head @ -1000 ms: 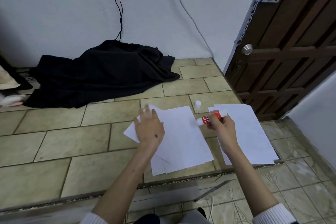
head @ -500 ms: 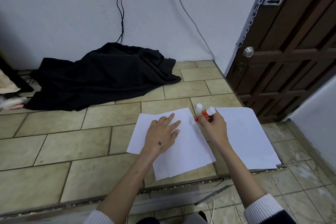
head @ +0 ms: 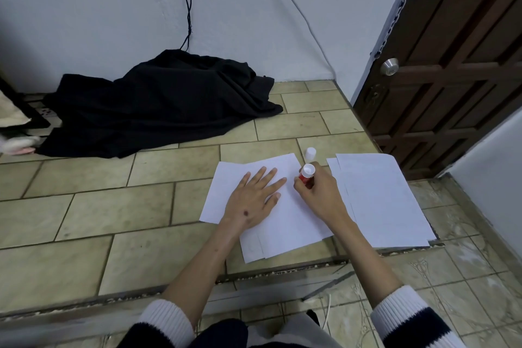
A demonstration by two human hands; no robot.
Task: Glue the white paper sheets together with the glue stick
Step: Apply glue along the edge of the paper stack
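A few white paper sheets (head: pixel 293 223) lie overlapped on the tiled floor in front of me. My left hand (head: pixel 254 195) rests flat on them with fingers spread. My right hand (head: pixel 319 192) grips a red glue stick (head: pixel 306 176) with a white end, held upright over the sheets' right edge near their far corner. The stick's white cap (head: pixel 310 153) stands on the tile just beyond. A second stack of white sheets (head: pixel 384 200) lies to the right.
A black cloth (head: pixel 158 104) is heaped by the wall at the back left, with black cables (head: pixel 185 3) hanging above it. A brown wooden door (head: pixel 452 65) stands at the right. A floor step edge (head: pixel 254 271) runs just below the papers.
My left hand turned and flattened on the sheets. My right hand carried the glue stick from the gap between the stacks to the far right edge of the left sheets and stood it upright.
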